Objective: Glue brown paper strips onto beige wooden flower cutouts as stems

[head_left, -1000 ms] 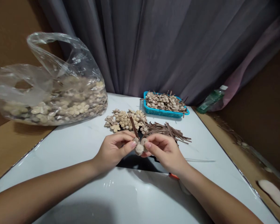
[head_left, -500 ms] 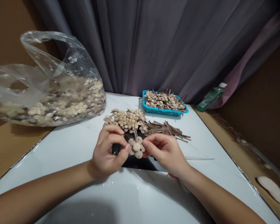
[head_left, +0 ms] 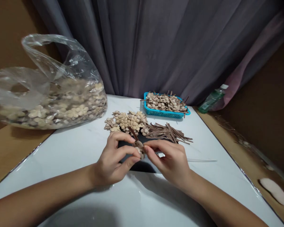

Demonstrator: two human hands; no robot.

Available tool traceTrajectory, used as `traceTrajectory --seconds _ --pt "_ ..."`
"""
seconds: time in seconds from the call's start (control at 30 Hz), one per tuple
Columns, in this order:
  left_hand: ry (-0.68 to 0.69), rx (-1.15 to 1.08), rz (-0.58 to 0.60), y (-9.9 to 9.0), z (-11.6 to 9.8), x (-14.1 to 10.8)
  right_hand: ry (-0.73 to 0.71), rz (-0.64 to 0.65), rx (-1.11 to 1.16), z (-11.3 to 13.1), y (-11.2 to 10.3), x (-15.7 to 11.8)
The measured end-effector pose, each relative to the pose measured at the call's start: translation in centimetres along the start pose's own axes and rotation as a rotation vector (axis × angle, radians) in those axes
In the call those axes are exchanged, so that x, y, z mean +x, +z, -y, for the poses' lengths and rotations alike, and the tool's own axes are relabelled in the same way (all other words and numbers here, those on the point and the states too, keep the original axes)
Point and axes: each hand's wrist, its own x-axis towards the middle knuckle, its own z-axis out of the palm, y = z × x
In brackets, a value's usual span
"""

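The left hand (head_left: 117, 157) and the right hand (head_left: 171, 159) pinch one small flower (head_left: 139, 145) between their fingers above the black mat (head_left: 145, 166), and its brown strip (head_left: 133, 133) could slip or bend (its fixing is hidden) if the fingers pull unevenly.

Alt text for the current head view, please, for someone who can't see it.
Two bare hands, left and right, hold a small flower-shaped piece with a brown strip above a black mat on a white table. Beyond lie loose flower pieces, brown strips and a filled blue basket; a clear bag of flower pieces stands at left.
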Motion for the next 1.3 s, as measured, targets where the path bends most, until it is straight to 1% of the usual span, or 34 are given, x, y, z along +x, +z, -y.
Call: traceTrajectory --seconds 0.07,0.1,0.2,0.27,0.33,0.43,0.53,0.6,0.63,0.67,0.7,0.77,0.83,0.87,0.9,0.93,1.0,1.1,1.2,1.3 --pt "-0.008 -0.088 -0.069 0.1 0.4 -0.2 -0.005 -0.032 -0.009 -0.1 -0.1 0.1" --pt "-0.038 -0.150 -0.124 0.1 0.6 -0.2 -0.006 -0.041 -0.015 -0.2 -0.2 0.2" --pt "-0.201 -0.458 -0.321 0.4 1.2 0.0 -0.007 -0.058 -0.034 -0.2 -0.5 0.4" --pt "-0.334 -0.685 -0.416 0.6 1.4 0.5 -0.012 -0.068 -0.041 -0.1 -0.6 0.4" --pt "-0.464 -0.854 -0.467 0.7 1.4 1.3 -0.016 -0.072 -0.038 -0.1 -0.7 0.5" --pt "-0.687 -1.003 -0.535 0.9 1.7 2.2 -0.009 -0.082 -0.033 -0.1 -0.8 0.5" --pt "-0.867 -1.061 -0.574 1.4 2.7 2.2 0.010 -0.100 -0.034 -0.2 -1.1 0.6" --pt "-0.917 -1.062 -0.574 1.8 3.7 1.7 0.032 -0.107 -0.014 -0.3 -1.1 0.7" --pt "-0.917 -1.045 -0.553 1.9 4.1 1.3 0.050 -0.110 0.012 -0.4 -1.1 0.7" --pt "-0.902 -1.015 -0.507 2.1 4.5 0.9 0.073 -0.110 0.045 -0.6 -1.1 0.7" --pt "-0.873 -0.976 -0.429 2.2 4.6 0.5 0.100 -0.109 0.082 -0.7 -1.0 0.7" --pt "-0.805 -0.899 -0.201 2.1 4.4 -0.1 0.156 -0.094 0.147 -1.0 -0.6 0.6" --pt "-0.745 -0.861 0.034 1.9 3.6 -0.3 0.197 -0.059 0.174 -1.3 -0.1 0.4" --pt "-0.721 -0.851 0.117 1.8 3.1 -0.3 0.212 -0.037 0.179 -1.4 0.2 0.3" --pt "-0.701 -0.829 0.164 1.6 2.6 -0.3 0.223 -0.016 0.184 -1.4 0.4 0.2" --pt "-0.686 -0.794 0.184 1.5 2.1 -0.2 0.237 0.004 0.192 -1.5 0.6 0.1" --pt "-0.653 -0.694 0.182 1.3 1.5 0.0 0.274 0.042 0.237 -1.5 0.8 0.0" --pt "-0.594 -0.569 0.191 1.2 1.3 0.0 0.378 0.141 0.453 -1.4 1.0 0.3" --pt "-0.579 -0.528 0.219 1.4 1.6 -0.2 0.489 0.232 0.655 -1.5 1.1 0.7" --pt "-0.589 -0.527 0.219 1.6 1.8 -0.5 0.530 0.244 0.652 -1.6 1.2 0.8"
